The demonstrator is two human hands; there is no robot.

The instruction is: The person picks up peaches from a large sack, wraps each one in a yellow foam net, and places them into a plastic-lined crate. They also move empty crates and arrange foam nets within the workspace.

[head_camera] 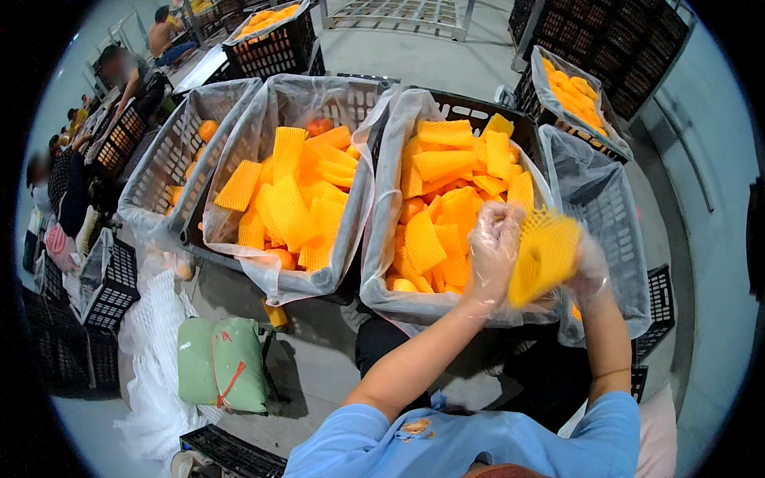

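Note:
A yellow foam net sleeve (544, 254) is stretched between my hands, in front of my chest and over the right part of the lined crate; it is blurred, and whether a fruit is inside I cannot tell. My left hand (495, 248), in a clear plastic glove, has its fingers closed at the sleeve's upper left edge. My right hand (588, 266), also gloved and blurred, is at the sleeve's right side, its fingers partly hidden. Flat foam net sleeves (445, 164) lie over round orange fruit (412, 209) in the plastic crate (373, 281) before me.
Left of it stands another lined crate (343, 263) of sleeves and fruit, then a crate (155, 179) with a few fruits. At right is a lined crate (615, 239). A green cushion (221, 364) sits lower left. Filled crates (269, 54) stand farther back; people work at upper left.

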